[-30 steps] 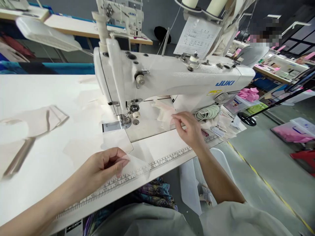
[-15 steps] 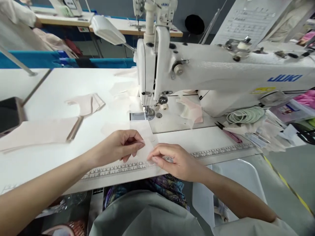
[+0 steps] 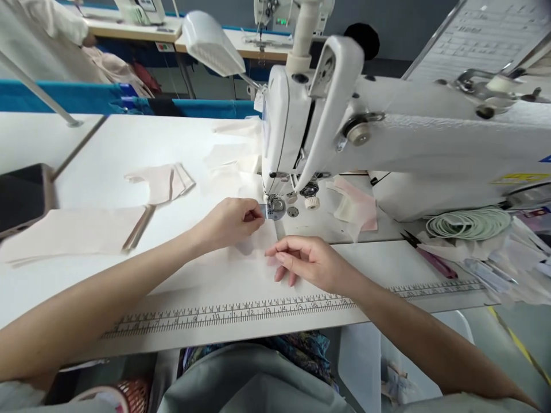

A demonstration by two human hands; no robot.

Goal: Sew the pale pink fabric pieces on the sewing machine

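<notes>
My left hand (image 3: 232, 222) is closed in a pinch on the upper part of a sheer pale fabric piece (image 3: 250, 249), just left of the presser foot (image 3: 278, 205) of a white sewing machine (image 3: 286, 126). The thumb and forefinger of my right hand (image 3: 316, 265) close on the fabric's lower right edge, with the other fingers curled below. The thin cloth lies between both hands, over the white table (image 3: 193, 281), and its outline is hard to make out against it.
Pale pink cut pieces (image 3: 73, 232) and a phone (image 3: 23, 195) lie to the left. Pink-handled snips (image 3: 437, 263), a green cord coil (image 3: 468, 222) and scraps lie right. More cut fabric (image 3: 355, 203) rests under the machine arm. A printed ruler (image 3: 258, 310) runs along the front edge.
Both hands have moved forward with the fabric, the left one up close to the presser foot. My view has shifted nearer to the machine.
</notes>
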